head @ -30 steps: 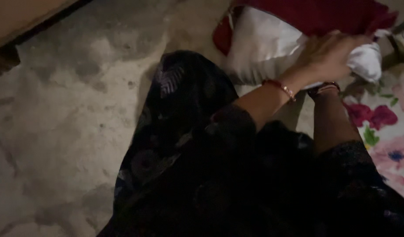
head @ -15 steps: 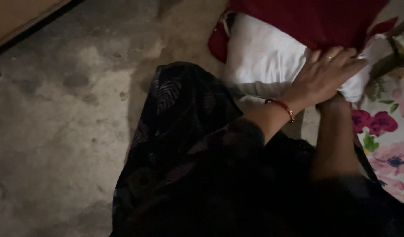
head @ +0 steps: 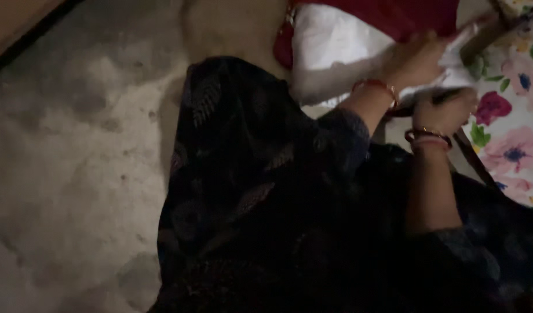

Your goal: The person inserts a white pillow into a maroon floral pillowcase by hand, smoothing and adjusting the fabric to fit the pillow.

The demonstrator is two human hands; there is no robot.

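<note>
Mottled grey concrete floor (head: 75,174) runs under the seated person. Left hand (head: 414,61) reaches forward, fingers curled onto the white cloth bundle (head: 330,55); right hand (head: 446,110), bangled, is clenched on its near edge. Red fabric (head: 405,14) lies beyond the fingers, floral sheet (head: 510,122) to their right.

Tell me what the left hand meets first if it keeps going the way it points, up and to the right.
The left hand already rests on the white cloth; straight on, probably the floral fabric, though blur hides depth.

Dim, motion-blurred, heavy foreground shadow.
</note>
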